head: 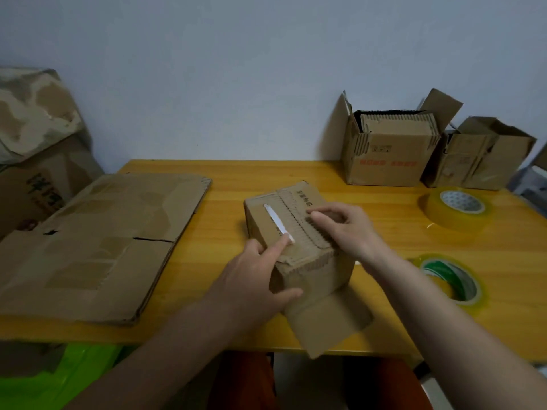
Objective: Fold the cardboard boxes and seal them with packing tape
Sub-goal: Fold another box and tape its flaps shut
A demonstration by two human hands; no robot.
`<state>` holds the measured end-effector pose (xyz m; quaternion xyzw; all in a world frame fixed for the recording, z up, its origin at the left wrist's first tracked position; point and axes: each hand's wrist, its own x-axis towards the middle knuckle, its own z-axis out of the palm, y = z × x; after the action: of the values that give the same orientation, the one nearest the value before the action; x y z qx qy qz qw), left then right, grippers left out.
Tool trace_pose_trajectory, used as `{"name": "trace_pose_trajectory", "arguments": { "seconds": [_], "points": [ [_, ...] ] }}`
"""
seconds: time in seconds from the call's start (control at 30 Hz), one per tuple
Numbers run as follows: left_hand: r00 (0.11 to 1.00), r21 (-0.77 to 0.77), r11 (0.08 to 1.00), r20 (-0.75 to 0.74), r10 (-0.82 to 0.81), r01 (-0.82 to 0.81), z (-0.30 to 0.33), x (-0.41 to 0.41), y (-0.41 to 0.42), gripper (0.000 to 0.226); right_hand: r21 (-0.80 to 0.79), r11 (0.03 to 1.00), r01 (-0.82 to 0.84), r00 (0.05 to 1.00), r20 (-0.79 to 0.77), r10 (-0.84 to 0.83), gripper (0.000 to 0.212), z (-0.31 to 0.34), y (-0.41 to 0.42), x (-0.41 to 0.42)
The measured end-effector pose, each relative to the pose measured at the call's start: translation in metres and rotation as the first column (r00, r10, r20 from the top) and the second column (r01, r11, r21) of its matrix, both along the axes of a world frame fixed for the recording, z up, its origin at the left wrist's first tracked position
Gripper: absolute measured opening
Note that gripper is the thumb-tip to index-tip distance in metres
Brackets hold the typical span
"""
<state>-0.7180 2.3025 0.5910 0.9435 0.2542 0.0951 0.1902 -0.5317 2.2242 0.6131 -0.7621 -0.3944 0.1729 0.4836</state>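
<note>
Yellow wooden table (296,170) against a plain pale wall (236,69)

- Both bare forearms reach forward from the near edge of the table, converging toward its middle.
- Left hand (251,279): index finger straight and pointing forward, its tip pressing down; thumb stretched out to the right, the other fingers tucked out of view.
- Right hand (344,227): palm down, wrist angled inward to the left, fingers bent with their tips pressing down, just beyond the left hand.
</note>
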Motion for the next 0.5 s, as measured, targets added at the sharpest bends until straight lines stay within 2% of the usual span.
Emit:
{"name": "trace_pose_trajectory", "arguments": {
  "seconds": [0.07,0.17,0.23,0.3,0.37,0.43,0.5],
  "points": [
    [0.995,0.058,0.994,-0.041,-0.091,0.093,0.006,-0.009,-0.006,0.089,0.032,0.997,-0.066,0.993,-0.093,0.069,0.012,0.003,-0.005,0.010],
    [0.979,0.326,0.925,-0.003,-0.206,0.196,0.023,-0.014,0.006,0.070,0.025,0.973,-0.228,0.947,-0.228,0.228,0.014,0.004,-0.008,0.020],
    [0.962,0.346,0.899,-0.054,-0.266,0.268,0.032,-0.011,0.021,0.076,-0.008,0.947,-0.321,0.913,-0.266,0.307,0.015,0.007,-0.007,0.023],
    [0.927,0.294,0.889,-0.246,-0.284,0.350,0.034,-0.003,0.032,0.089,-0.028,0.927,-0.373,0.891,-0.288,0.350,0.023,0.011,-0.005,0.025],
    [0.904,0.300,0.887,-0.354,-0.239,0.352,0.025,0.009,0.032,0.093,-0.077,0.946,-0.316,0.930,-0.224,0.293,0.038,0.013,-0.001,0.029],
    [0.933,0.320,0.910,-0.325,-0.157,0.265,0.017,0.024,0.024,0.093,-0.137,0.983,-0.123,0.992,-0.049,0.118,0.052,0.013,0.002,0.035],
    [0.957,0.336,0.929,-0.283,-0.057,0.154,0.012,0.045,0.012,0.093,-0.113,0.992,0.062,0.997,0.046,-0.057,0.058,0.012,0.001,0.042]
  ]
}}
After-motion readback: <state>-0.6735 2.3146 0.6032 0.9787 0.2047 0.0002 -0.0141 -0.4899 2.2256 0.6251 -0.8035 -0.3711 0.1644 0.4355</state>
